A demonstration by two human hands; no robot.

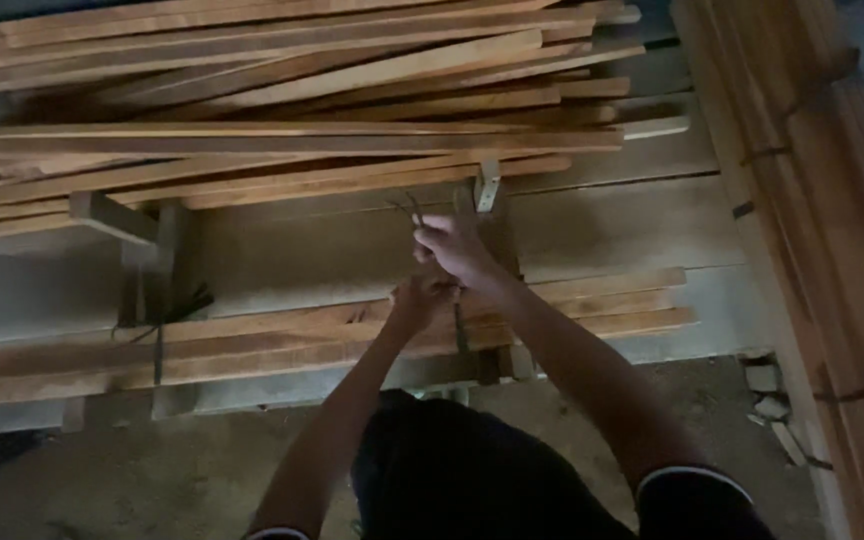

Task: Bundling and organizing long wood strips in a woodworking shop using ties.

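Observation:
A flat bundle of long wooden slats (pixel 252 345) lies across two low supports in front of me. My left hand (pixel 420 300) rests closed on top of the bundle near its middle, where a dark strap (pixel 459 328) wraps the slats. Just above it, my right hand (pixel 457 248) pinches the loose ends of the thin dark strap (pixel 412 210), which stick upward. Both arms reach forward from the bottom of the view. What the left fingers hold is too dark to tell.
A big loose pile of slats (pixel 292 100) fills the back. Another strap tie (pixel 157 325) binds the bundle at the left. More tied slat bundles (pixel 822 250) run along the right. Broken pieces (pixel 767 395) lie on the concrete floor.

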